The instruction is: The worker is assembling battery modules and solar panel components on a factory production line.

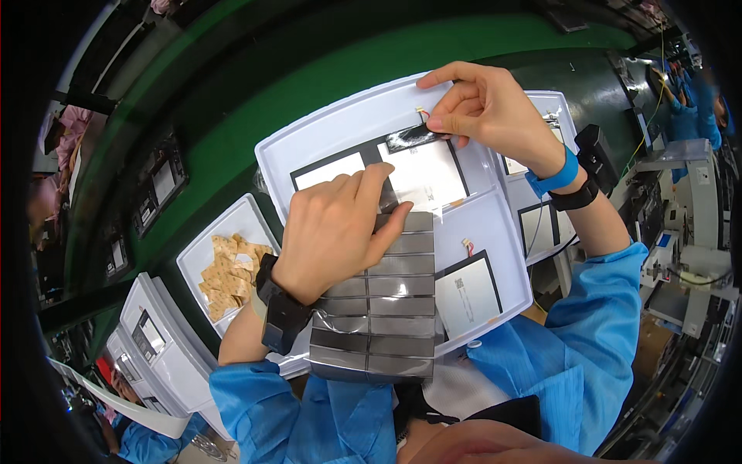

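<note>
My left hand (pixel 332 224) is curled over a sheet of dark grey adhesive strips (pixel 402 309), its thumb along the sheet's top edge. The sheet has a clear shiny backing and hangs toward my body. The left index fingertip reaches the flat white-and-black battery pack (pixel 421 174) in the white tray. At the pack's far edge, my right hand (pixel 487 108) pinches the end of a glossy black tape strip (pixel 413 138) between thumb and finger. A small wire connector (pixel 421 112) stands just beyond the strip. The left hand's curled fingertips are hidden.
Another battery (pixel 469 294) lies in the near right compartment of the white tray (pixel 270 151). A smaller tray (pixel 185 259) on the left holds crumpled tan backing paper (pixel 232 271). Further batteries (pixel 537 224) sit in a right-hand tray. A green work surface (pixel 325 62) lies beyond.
</note>
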